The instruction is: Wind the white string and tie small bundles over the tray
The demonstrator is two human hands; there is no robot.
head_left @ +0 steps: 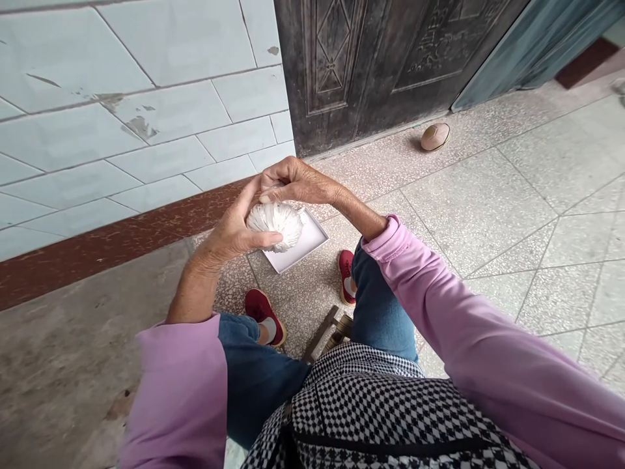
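My left hand [228, 229] is wrapped around a round white bundle [279, 221] of fine strands or pleats, with the thumb lying across its near side. I cannot tell exactly what kind of thing the bundle is. At its far edge, my right hand [299, 182] has the fingers curled and pinched together with the thumb, close to the left fingertips. What sits in that pinch is hidden. Below the bundle, a shallow white box or lid [306, 249] lies on the floor, partly covered by the bundle and my left hand.
My red shoes [263, 311] stand apart on the speckled floor, with part of a low wooden stool [322, 339] between my legs. A tiled wall [161, 117] and a dark carved door [361, 71] rise ahead. A rounded pinkish object [434, 137] lies by the door.
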